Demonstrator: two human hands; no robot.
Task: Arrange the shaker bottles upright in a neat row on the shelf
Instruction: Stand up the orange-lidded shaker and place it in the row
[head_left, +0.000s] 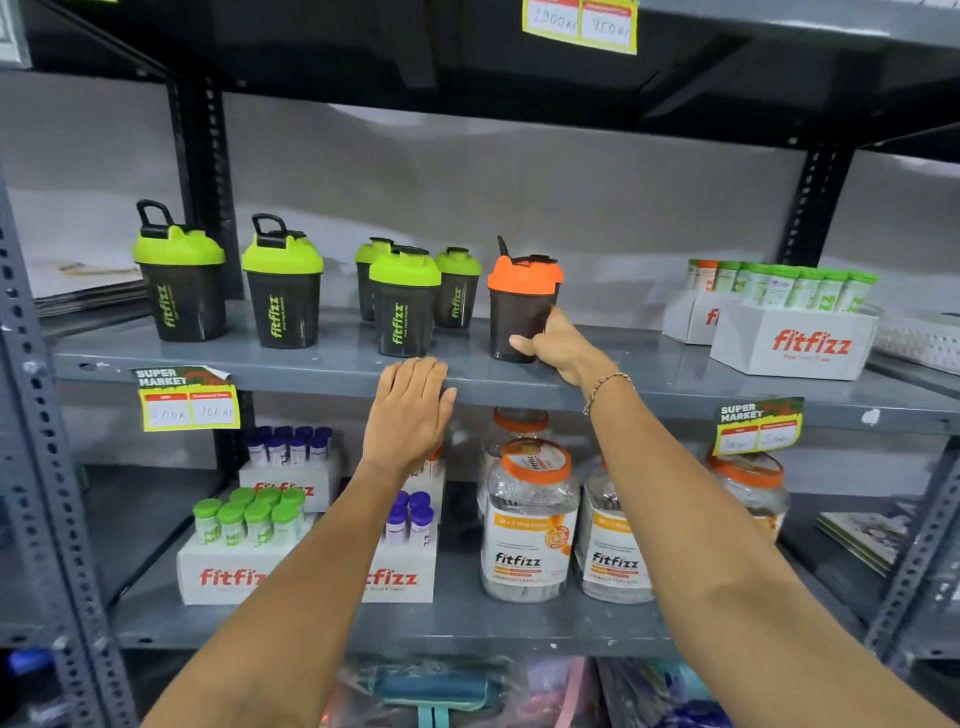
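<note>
Several dark shaker bottles stand upright on the grey middle shelf (311, 364). Two green-lidded ones with raised loops are at the left (179, 275) (283, 286). A cluster of three green-lidded shakers stands mid-shelf: one in front (404, 306), two behind (368, 270) (457, 288). An orange-lidded shaker (522, 306) stands right of them near the front edge. My right hand (558, 345) grips its lower right side. My left hand (410, 410) lies flat, palm down, on the shelf's front edge just below the front green shaker, holding nothing.
White fitfizz boxes of green-capped tubes (789, 332) occupy the shelf's right end. Price tags (187, 400) (758, 423) hang on the shelf lip. The lower shelf holds tube boxes (228, 566) and orange-lidded jars (530, 525). Perforated metal uprights (31, 467) frame the rack.
</note>
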